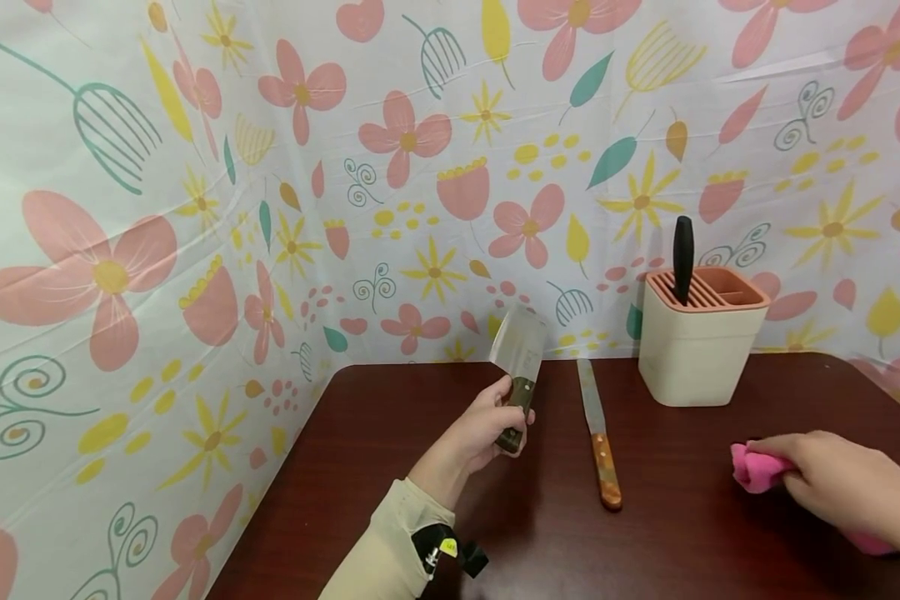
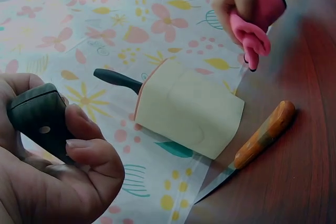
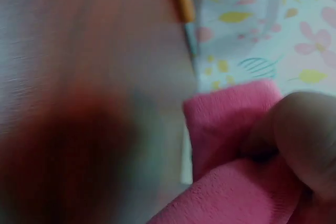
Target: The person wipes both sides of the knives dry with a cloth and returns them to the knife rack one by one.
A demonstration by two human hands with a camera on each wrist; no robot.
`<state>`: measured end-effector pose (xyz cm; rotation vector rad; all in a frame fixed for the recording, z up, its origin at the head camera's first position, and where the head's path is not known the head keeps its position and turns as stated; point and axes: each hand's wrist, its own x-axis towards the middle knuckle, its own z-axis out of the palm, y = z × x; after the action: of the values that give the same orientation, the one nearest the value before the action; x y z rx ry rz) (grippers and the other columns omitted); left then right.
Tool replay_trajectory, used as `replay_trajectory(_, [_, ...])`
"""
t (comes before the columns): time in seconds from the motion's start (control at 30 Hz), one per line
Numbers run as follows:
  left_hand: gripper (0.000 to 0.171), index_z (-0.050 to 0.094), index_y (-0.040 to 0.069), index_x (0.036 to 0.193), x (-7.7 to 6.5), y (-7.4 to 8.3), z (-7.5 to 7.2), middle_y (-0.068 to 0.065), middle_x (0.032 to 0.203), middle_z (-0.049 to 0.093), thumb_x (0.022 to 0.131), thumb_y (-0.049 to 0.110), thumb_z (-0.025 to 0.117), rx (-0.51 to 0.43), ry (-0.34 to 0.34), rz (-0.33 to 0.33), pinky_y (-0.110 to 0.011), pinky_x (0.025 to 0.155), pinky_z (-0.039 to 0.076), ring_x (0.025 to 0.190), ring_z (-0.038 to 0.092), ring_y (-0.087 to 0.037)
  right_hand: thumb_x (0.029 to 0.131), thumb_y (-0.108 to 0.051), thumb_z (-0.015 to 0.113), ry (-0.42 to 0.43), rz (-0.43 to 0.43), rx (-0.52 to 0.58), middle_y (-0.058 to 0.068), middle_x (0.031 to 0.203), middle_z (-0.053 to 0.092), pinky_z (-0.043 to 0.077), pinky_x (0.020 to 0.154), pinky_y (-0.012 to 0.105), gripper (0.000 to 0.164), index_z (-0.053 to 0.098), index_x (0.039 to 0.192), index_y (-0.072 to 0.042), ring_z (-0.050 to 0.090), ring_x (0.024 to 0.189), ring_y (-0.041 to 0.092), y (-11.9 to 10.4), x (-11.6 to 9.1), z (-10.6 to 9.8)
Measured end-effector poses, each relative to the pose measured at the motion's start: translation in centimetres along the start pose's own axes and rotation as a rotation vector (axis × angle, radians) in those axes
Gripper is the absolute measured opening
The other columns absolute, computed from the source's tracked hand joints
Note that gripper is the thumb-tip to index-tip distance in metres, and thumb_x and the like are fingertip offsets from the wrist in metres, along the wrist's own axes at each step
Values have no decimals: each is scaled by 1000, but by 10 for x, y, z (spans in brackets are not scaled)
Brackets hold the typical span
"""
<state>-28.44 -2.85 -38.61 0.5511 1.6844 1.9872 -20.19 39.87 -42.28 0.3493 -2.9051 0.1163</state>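
My left hand (image 1: 491, 425) grips a cleaver (image 1: 521, 342) by its dark handle, blade pointing up and away above the table. In the left wrist view the butt of that handle (image 2: 42, 114) shows between thumb and fingers, the blade out of sight. On the right, my right hand (image 1: 832, 475) holds a bunched pink cloth (image 1: 757, 468) above the table; folds of the cloth (image 3: 231, 124) fill the lower right wrist view. Between the hands lies a long knife (image 1: 606, 467) with an orange-brown wooden handle, its blade toward the back edge.
A cream knife block (image 1: 693, 358) with an orange slotted top stands at the back right, a black-handled knife (image 1: 683, 258) upright in it. Flowered cloth (image 1: 420, 208) hangs behind and to the left of the dark red-brown table (image 1: 390, 467).
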Motion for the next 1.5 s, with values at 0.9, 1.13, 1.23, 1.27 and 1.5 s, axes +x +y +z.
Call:
replay_trajectory(0.9, [51, 53, 2, 147, 1, -3, 4, -21, 91, 76, 97, 7, 60, 258, 250, 80, -19, 49, 40, 53, 49, -9, 80, -9, 72, -75, 110, 15, 29, 113, 72, 43, 58, 41, 50, 69, 129, -5, 56, 77, 25, 2, -24, 32])
replay_trajectory(1.13, [34, 70, 10, 129, 0, -2, 3, -12, 77, 76, 96, 13, 65, 382, 369, 250, -25, 49, 48, 48, 56, -15, 81, -19, 76, -107, 98, 35, 24, 111, 73, 41, 60, 39, 54, 67, 132, -4, 53, 77, 22, 5, -24, 29])
replay_trajectory(1.23, [28, 73, 13, 123, -2, 1, 4, -11, 77, 76, 96, 17, 66, 434, 408, 304, -28, 49, 50, 47, 58, -15, 86, -35, 78, -138, 86, 52, 19, 110, 73, 43, 61, 38, 58, 66, 134, -4, 52, 77, 19, 8, -21, 25])
replay_trajectory(1.27, [27, 74, 14, 121, -3, 2, 4, -8, 76, 76, 96, 19, 66, 447, 418, 316, -29, 48, 51, 47, 59, -15, 88, -42, 76, -138, 83, 64, 16, 110, 75, 46, 61, 39, 59, 66, 134, -5, 56, 78, 18, 9, -20, 23])
replay_trajectory(1.5, [22, 77, 22, 112, -3, 16, 3, 5, 45, 45, 93, 24, 67, 532, 494, 431, -26, 37, 32, 34, 29, -12, 100, -59, 56, -78, 75, 110, 28, 123, 70, 54, 71, 63, 63, 66, 135, -7, 70, 106, 47, 13, 3, -12])
